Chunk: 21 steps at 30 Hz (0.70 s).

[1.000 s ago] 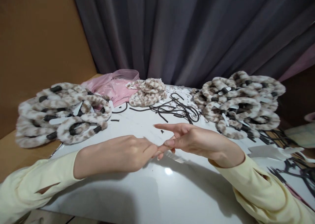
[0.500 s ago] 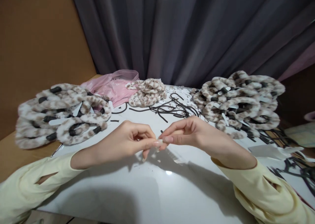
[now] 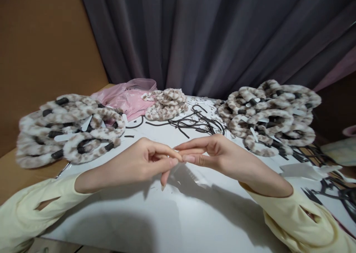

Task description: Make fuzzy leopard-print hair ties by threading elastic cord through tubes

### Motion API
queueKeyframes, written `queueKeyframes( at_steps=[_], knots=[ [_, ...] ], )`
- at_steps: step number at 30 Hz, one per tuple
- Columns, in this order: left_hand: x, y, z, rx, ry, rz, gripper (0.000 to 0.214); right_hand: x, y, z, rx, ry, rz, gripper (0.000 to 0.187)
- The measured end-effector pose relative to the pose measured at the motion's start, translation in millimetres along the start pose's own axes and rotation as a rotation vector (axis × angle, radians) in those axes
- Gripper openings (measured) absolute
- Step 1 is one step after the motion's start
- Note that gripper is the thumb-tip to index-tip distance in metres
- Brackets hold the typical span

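My left hand and my right hand hover just over the white table, near its middle. Their fingertips meet in front of me. The left thumb and forefinger are pinched together, with one finger pointing down at the table. The right thumb and fingers are pressed together and reach toward the left hand. Whatever sits between the fingertips is too small to make out. Both arms wear pale yellow sleeves.
Piles of furry spotted hair rings lie at the left, the right and the back centre. Loose black cords lie behind my hands. A pink plastic bag sits at the back left. White paper pieces lie at the right.
My hands rose from the table and brought their fingertips together in a pinch. The right hand's fingers, spread a second ago, have closed and now stretch toward the left hand.
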State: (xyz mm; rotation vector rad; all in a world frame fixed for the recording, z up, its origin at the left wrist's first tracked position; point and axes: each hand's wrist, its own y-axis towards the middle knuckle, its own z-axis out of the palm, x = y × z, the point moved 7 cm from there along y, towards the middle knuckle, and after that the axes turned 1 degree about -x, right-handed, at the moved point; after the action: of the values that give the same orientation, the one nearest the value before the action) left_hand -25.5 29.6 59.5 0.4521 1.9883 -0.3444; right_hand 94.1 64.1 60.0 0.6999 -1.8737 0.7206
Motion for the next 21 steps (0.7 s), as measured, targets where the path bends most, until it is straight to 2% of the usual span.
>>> queueKeyframes(
  at_steps=[4,6,8,13,16,18,21],
  knots=[
    [-9.6,-0.4,-24.2,-0.196,0.160,0.058,0.022,4.0,-3.3,1.4,-0.013,0.022,0.004,0.019],
    [-12.0,-1.5,-29.5,-0.245,0.236,0.091,0.026,6.1,-5.6,4.8,0.003,0.063,-0.005,0.014],
    [-14.5,-2.9,-27.0,-0.236,0.301,0.154,0.027,9.8,-8.0,9.1,0.033,0.120,-0.043,0.013],
    [-20.3,-8.4,-14.0,-0.209,0.420,0.278,0.017,12.9,-10.6,18.4,0.174,0.405,-0.048,0.031],
    [-23.4,-11.6,-14.0,-0.294,0.490,0.314,0.019,11.3,-10.8,26.3,0.349,0.598,0.003,0.037],
    [-27.2,-15.4,-13.8,-0.374,0.568,0.398,0.019,8.5,-11.6,31.0,0.453,0.670,0.047,0.043],
    [-30.3,-21.8,-8.0,-0.444,0.735,0.554,0.014,2.4,-12.1,33.1,0.491,0.713,0.094,0.047]
  ],
)
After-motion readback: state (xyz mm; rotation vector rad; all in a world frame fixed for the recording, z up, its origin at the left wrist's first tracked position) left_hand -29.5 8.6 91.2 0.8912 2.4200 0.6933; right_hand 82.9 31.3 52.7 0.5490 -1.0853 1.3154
